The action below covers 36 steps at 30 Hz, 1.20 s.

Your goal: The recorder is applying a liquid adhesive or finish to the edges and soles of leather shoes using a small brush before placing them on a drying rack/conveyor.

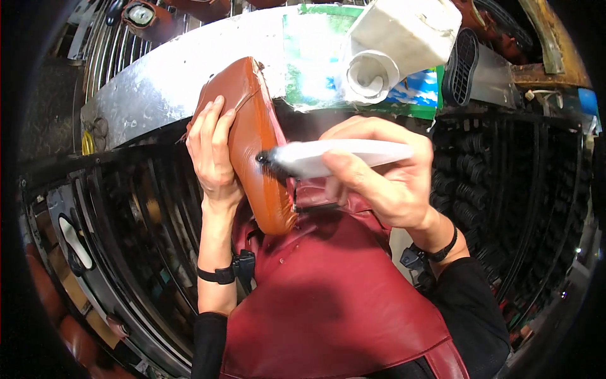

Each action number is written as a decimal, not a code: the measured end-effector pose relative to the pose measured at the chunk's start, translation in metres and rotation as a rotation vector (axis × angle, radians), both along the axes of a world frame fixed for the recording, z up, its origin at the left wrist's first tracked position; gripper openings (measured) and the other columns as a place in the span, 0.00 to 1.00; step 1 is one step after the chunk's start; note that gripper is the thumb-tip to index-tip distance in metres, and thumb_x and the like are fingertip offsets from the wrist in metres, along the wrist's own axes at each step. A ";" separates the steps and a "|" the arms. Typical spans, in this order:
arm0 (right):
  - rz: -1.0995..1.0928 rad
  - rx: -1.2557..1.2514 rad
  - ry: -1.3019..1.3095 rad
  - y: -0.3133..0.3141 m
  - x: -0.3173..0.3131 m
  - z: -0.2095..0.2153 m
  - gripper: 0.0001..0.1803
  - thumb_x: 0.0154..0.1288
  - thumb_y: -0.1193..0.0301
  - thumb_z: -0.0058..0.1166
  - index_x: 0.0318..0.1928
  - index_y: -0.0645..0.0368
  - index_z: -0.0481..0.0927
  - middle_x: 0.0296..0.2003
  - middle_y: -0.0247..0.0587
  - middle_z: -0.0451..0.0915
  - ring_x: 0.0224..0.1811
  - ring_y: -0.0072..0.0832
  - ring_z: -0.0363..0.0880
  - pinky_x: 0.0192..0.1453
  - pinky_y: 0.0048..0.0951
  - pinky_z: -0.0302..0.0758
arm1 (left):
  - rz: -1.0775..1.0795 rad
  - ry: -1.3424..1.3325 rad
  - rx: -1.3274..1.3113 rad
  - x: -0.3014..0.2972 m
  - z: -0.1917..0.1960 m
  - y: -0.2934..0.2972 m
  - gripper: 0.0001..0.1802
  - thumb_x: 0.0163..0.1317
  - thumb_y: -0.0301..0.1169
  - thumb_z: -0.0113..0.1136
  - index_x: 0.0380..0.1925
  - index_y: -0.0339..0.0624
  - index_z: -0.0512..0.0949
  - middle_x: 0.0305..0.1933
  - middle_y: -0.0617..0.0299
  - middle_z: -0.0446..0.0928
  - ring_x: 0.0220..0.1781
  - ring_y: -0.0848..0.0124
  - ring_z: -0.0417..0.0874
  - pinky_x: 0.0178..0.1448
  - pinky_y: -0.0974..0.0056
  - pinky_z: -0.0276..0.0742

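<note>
A brown leather shoe (249, 132) leans over my lap against the bench, its underside edge turned to the right. My left hand (211, 155) grips it from the left side, fingers spread over the leather. In my right hand (398, 183) is a brush with a white handle (360, 153), held between thumb and fingers. Its dark bristle end, smeared by motion, is at the shoe's side near the sole edge; whether it touches I cannot tell. The far side of the shoe is hidden.
A cut-open white plastic jug (410, 28) lies on the metal bench (170, 76), on a green-edged sheet. A black sole (462, 66) stands to its right. Several brown shoes sit on rollers behind. Racks of dark soles (470, 177) flank me. A red apron (328, 297) covers my lap.
</note>
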State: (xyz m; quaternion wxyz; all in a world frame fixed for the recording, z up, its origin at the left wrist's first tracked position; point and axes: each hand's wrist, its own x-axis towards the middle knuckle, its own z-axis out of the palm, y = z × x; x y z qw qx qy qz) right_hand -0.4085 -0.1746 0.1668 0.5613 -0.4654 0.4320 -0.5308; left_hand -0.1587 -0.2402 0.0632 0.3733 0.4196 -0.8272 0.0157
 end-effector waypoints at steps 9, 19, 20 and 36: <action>-0.130 0.166 -0.305 -0.044 -0.004 -0.028 0.11 0.72 0.73 0.66 0.45 0.70 0.85 0.33 0.48 0.88 0.25 0.28 0.87 0.24 0.25 0.83 | 0.060 0.004 0.005 -0.009 0.001 -0.001 0.33 0.56 0.34 0.73 0.62 0.36 0.77 0.69 0.46 0.78 0.69 0.48 0.78 0.73 0.48 0.70; -0.100 0.026 0.021 -0.025 -0.002 -0.001 0.08 0.71 0.75 0.62 0.38 0.70 0.88 0.22 0.38 0.85 0.17 0.14 0.76 0.20 0.17 0.68 | 0.060 0.012 0.076 -0.012 0.012 -0.006 0.35 0.53 0.31 0.72 0.63 0.37 0.77 0.69 0.47 0.77 0.70 0.49 0.77 0.72 0.49 0.70; -0.053 -0.017 0.042 -0.020 -0.004 0.007 0.06 0.69 0.77 0.63 0.37 0.70 0.88 0.23 0.37 0.85 0.20 0.14 0.77 0.23 0.19 0.70 | 0.059 0.011 0.078 -0.013 0.016 -0.007 0.35 0.53 0.31 0.72 0.63 0.37 0.77 0.69 0.47 0.77 0.70 0.49 0.77 0.72 0.49 0.70; 0.191 -0.704 0.366 -0.096 -0.032 0.084 0.16 0.42 0.82 0.67 0.37 0.70 0.84 0.36 0.55 0.87 0.35 0.39 0.89 0.42 0.32 0.85 | 0.011 0.029 0.428 -0.017 0.095 -0.082 0.34 0.52 0.38 0.73 0.59 0.36 0.78 0.56 0.47 0.81 0.59 0.49 0.80 0.67 0.52 0.74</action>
